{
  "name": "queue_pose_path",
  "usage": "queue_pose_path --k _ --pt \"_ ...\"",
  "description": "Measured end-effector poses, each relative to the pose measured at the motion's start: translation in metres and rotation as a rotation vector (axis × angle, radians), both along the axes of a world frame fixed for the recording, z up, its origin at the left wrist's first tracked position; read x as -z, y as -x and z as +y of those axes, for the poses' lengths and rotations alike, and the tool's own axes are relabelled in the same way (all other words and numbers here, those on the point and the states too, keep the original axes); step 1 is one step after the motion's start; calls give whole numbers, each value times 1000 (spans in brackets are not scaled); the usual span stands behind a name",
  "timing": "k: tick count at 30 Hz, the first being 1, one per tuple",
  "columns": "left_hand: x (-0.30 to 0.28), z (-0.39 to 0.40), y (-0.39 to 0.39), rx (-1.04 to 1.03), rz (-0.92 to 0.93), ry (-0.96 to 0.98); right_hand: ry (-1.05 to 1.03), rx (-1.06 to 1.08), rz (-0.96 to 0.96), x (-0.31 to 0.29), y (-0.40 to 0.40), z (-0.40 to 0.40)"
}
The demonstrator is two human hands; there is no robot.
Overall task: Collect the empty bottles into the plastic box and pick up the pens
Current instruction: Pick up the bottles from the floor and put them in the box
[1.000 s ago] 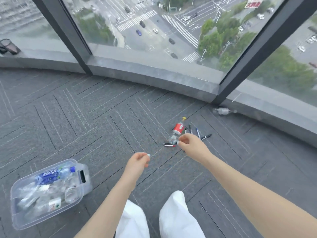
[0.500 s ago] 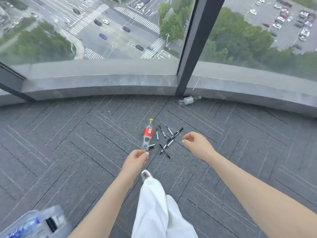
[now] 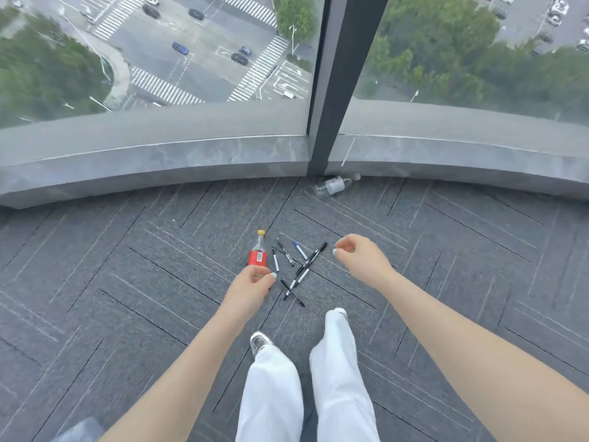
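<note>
On the grey carpet floor (image 3: 134, 282) we log the following. One red-labelled bottle (image 3: 257, 253) with a yellow cap, lying down, cap toward the window. Just right of it, a loose scatter of pens (image 3: 294, 269): a short one beside the label, a dark one and a blue-capped one further back, and several longer ones crossed over each other nearer us. One clear bottle (image 3: 334, 185) on its side, well apart from the rest, against the stone sill (image 3: 159, 161) at the foot of the dark window post (image 3: 338, 90).

Our left hand (image 3: 250, 287) hangs over the near end of the red-labelled bottle, fingers curled narrow; whether they touch the bottle we cannot tell. Our right hand (image 3: 361, 258) hangs just right of the pens, fingers loosely curled in with thumb near forefinger, holding nothing we can see.

A translucent corner of the plastic box (image 3: 81, 430) shows at the bottom left edge, well apart from the bottles. White trouser legs (image 3: 299, 387) and one shoe (image 3: 259, 341) stand between our arms.
</note>
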State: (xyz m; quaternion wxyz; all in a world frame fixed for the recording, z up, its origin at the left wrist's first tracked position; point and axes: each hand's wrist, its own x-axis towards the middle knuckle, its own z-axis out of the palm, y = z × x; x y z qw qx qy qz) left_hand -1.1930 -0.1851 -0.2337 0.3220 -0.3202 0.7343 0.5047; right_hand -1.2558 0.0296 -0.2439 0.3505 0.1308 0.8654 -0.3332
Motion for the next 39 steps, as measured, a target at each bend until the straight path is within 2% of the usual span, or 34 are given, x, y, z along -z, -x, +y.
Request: queue_pose_path --k 6,13,16,21,26,32,36,39 --pt "87 11 34 -19 -15 43 -24 -121 -47 85 59 15" --pt "219 16 79 -98 34 79 -149 -305 24 220 119 32" --pt "281 14 91 -40 60 88 -241 -378 105 286 145 35" --pt "383 -5 114 51 136 106 -431 -487 348 391 188 29" --pt "451 -35 133 58 241 165 -591 -644 504 473 227 26" --pt "491 -56 107 235 273 481 -738 -634 512 523 249 23" --pt "503 -56 80 285 155 578 -816 -709 527 529 253 26" --pt "512 -54 63 274 45 583 -887 -749 579 529 251 31"
